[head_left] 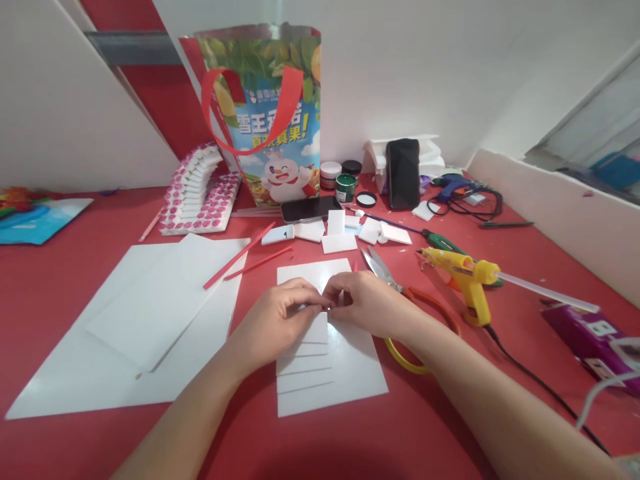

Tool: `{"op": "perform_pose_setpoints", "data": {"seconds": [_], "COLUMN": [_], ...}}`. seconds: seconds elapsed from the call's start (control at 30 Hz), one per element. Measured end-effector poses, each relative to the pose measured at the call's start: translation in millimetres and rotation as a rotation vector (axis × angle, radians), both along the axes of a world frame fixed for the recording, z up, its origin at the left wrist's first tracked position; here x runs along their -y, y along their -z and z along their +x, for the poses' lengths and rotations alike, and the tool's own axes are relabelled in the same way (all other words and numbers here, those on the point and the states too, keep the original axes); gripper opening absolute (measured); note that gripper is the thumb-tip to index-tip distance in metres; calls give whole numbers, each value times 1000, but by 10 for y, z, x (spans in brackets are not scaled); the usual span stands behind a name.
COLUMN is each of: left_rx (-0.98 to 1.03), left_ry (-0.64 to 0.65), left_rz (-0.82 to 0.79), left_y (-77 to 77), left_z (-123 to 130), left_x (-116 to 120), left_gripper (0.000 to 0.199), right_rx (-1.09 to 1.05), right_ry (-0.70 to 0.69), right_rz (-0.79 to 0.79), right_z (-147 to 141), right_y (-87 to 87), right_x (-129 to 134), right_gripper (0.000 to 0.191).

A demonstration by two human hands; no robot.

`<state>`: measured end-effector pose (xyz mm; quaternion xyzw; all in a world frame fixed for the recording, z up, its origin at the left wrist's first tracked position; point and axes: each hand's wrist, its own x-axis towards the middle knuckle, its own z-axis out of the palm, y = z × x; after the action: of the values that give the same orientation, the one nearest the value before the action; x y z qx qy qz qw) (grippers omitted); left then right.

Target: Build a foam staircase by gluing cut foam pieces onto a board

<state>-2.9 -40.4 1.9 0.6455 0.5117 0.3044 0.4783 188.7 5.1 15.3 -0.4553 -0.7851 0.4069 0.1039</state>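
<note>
Over a white board sheet (353,367), my left hand (280,320) and my right hand (367,303) meet with bent fingers and touching fingertips. White shows between the left thumb and fingers, where that hand pinches a white board strip. Whatever the right fingertips pinch is too small and too covered to make out. Below the left thumb, several overlapping white strips (305,367) lie on the sheet like steps. Scissors (383,267) with orange and yellow handles lie partly under my right forearm.
To the right are a yellow glue gun (463,270) with its cord and a purple box (585,340). Larger white sheets (150,293) and red sticks (237,257) lie left. Behind stand a bag (280,133), paint jars (345,187), a phone (403,173) and small white pieces (339,243).
</note>
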Motion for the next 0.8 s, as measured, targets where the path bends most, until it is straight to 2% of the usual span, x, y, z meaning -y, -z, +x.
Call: {"op": "perform_pose_setpoints", "data": {"seconds": [0.17, 0.4, 0.8], "left_rx": [13, -39, -33], "left_ry": [-63, -118, -113], "left_rz": [-43, -62, -83], "left_y": [-10, -31, -9], "left_z": [2, 10, 1], "left_x": [-8, -9, 1], "left_gripper": [13, 9, 10], "right_rx": [-12, -5, 18], "right_ry": [1, -30, -52], "right_rz": [-10, 8, 21], "right_z": [-12, -14, -13], "right_y": [4, 3, -14], "right_x": [6, -1, -4], "right_gripper": [15, 14, 14]}}
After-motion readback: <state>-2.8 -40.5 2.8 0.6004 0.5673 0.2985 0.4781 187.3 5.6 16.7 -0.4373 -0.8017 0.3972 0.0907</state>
